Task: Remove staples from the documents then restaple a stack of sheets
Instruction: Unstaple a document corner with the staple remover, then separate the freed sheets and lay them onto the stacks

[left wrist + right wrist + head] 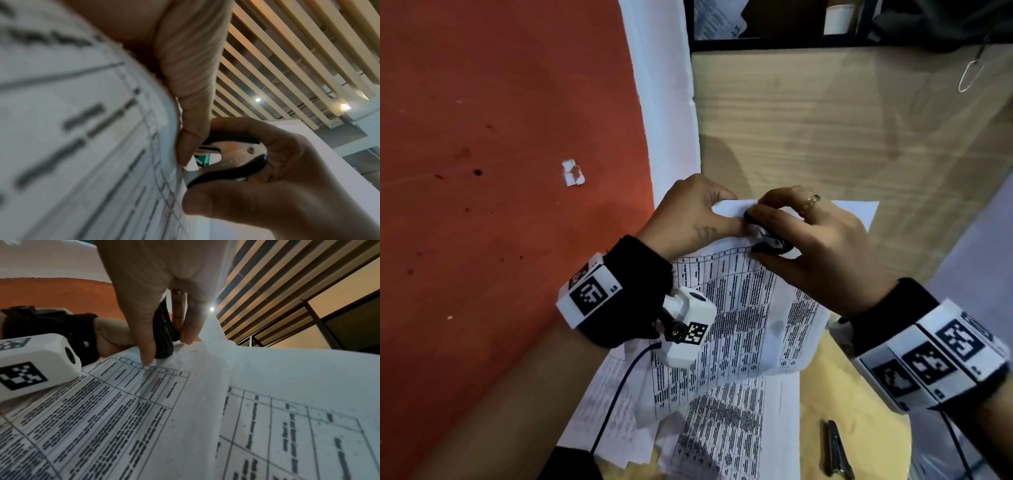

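Observation:
A printed document (743,308) with tables is lifted off the desk, its top corner folded back. My left hand (698,216) pinches that corner (172,129) between thumb and fingers. My right hand (808,240) squeezes a black and metal staple remover (767,240) at the same corner. In the left wrist view the staple remover (232,155) has its metal claws against the paper edge. The right wrist view shows the black staple remover (162,335) between my thumb and fingers, above the printed document (144,418). The staple itself is hidden.
More printed sheets (715,435) lie loose on the desk below. A dark metal stapler (837,448) lies on a yellow envelope (859,394) at the lower right. A wooden panel (842,137) stands behind, a red wall (500,171) to the left.

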Tool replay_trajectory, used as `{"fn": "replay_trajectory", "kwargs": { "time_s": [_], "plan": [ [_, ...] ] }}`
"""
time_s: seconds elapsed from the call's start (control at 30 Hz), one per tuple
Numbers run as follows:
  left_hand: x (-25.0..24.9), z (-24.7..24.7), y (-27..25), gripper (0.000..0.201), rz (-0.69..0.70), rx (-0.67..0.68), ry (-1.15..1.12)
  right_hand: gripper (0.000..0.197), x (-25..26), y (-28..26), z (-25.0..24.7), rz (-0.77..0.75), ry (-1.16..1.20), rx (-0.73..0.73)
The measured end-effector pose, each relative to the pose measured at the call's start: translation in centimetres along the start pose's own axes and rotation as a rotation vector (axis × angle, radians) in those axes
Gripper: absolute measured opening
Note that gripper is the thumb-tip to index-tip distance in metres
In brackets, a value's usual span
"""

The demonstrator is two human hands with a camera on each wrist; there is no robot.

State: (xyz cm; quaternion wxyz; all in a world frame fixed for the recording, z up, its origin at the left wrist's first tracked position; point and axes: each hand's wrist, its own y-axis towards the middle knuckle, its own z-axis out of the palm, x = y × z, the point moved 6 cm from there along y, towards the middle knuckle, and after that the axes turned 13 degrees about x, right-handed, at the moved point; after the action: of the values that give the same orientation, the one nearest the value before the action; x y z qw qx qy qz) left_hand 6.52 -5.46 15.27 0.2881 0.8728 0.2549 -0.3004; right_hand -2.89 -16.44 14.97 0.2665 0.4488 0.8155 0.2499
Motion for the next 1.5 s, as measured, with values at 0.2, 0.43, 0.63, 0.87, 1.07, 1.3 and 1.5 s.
{"fn": "replay_trajectory", "kwargs": {
  "time_s": [0.2, 0.43, 0.63, 0.87, 1.07, 1.3, 1.5],
  "plan": [
    [0.2, 0.2, 0.0, 0.042, -0.022, 0.013, -0.03, 0.029, 0.1, 0.0, 0.0, -0.038, 0.008, -0.015],
    [-0.2, 0.6, -0.1, 0.057, 0.014, 0.039, -0.094, 0.024, 0.1, 0.0, -0.4, -0.07, 0.003, -0.046],
    [-0.2, 0.6, 0.0, 0.04, -0.001, 0.068, -0.133, 0.027, 0.0, 0.1, -0.8, -0.073, 0.009, -0.043],
    [-0.2, 0.6, 0.1, 0.039, -0.008, 0.082, -0.158, 0.026, -0.1, 0.2, -0.7, -0.091, 0.019, -0.034],
    [0.2, 0.7, -0.2, 0.033, -0.032, 0.086, -0.254, 0.025, -0.2, 0.6, -0.3, -0.109, 0.019, -0.006],
    [-0.1, 0.5, -0.8, 0.02, -0.053, 0.089, -0.307, 0.021, -0.1, 1.0, 0.0, -0.149, 0.013, 0.033],
    [-0.6, 0.3, -0.8, 0.009, -0.071, 0.091, -0.318, 0.018, -0.1, 1.1, -0.4, -0.17, 0.018, 0.014]
  ]
}}
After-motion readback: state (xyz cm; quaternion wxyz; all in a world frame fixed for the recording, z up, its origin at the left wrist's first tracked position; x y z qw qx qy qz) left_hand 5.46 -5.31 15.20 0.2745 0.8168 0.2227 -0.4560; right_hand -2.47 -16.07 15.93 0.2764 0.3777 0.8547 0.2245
